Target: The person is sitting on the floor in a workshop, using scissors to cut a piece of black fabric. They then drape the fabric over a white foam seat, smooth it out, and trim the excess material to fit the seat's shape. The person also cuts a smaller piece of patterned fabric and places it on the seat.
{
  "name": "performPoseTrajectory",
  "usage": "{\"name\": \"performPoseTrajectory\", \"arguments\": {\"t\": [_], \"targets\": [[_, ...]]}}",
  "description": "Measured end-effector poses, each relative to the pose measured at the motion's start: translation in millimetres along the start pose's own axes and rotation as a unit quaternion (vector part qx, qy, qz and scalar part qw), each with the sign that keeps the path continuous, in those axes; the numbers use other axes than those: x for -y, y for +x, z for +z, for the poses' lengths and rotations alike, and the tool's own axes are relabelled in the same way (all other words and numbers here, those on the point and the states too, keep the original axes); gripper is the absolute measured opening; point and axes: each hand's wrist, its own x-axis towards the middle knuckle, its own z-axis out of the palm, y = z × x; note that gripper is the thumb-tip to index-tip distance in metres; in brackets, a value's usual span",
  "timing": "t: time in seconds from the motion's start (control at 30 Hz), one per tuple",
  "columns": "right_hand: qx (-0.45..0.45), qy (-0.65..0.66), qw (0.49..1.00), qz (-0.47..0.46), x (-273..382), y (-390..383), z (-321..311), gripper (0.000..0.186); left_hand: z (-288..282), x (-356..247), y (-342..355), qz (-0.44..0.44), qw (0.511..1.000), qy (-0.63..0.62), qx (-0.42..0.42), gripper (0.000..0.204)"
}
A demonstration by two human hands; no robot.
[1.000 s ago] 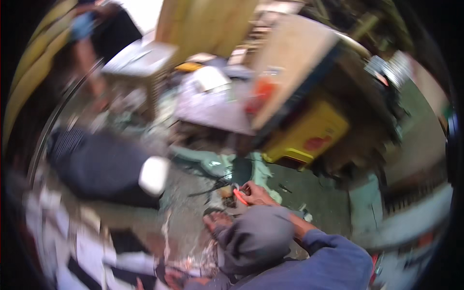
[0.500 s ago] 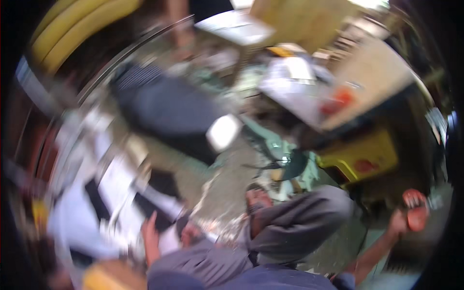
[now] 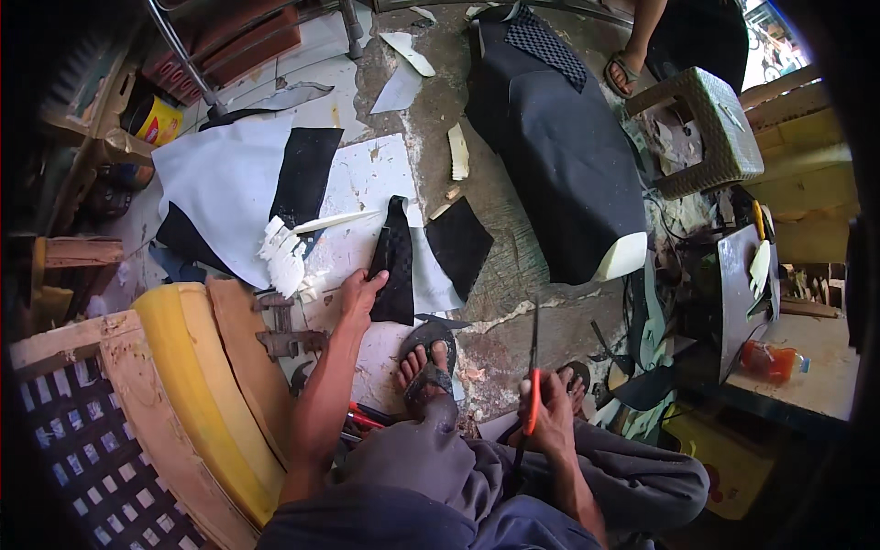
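Clasping orange-handled scissors [image 3: 534, 376], right grip [image 3: 554, 414] narrow; left grip [image 3: 360, 295] pinching black checkered fabric [image 3: 394, 275] edge.

From where I'm standing, a sandalled foot [image 3: 626, 75] shows at the far side, near a grey woven-look stool [image 3: 738, 151]. Over on the right there's a desk [image 3: 830, 357] carrying a red-orange packet [image 3: 768, 361], with something yellow [image 3: 729, 458] below it. Across on the left, a yellow-and-red can [image 3: 160, 124] sits near some red boxes [image 3: 252, 46] and shiny metal legs [image 3: 179, 41]. Closer in, a long yellow cushion [image 3: 197, 367] lies beside a black lattice panel [image 3: 87, 440] edged with wood.
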Motion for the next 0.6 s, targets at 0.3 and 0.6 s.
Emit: {"name": "performPoseTrajectory", "arguments": {"t": [0.3,0.6], "targets": [[-0.114,-0.118,0.984,-0.07,65.4,-9.0,-86.9,0.018,34.4,-51.5,-30.3,0.334,0.769,0.453,-0.305,0.035],[-0.252,0.487,0.715,-0.434,-8.9,-327.6,-410.1,0.011,86.9,-66.2,24.1,0.281,0.837,0.435,-0.176,0.029]]}}
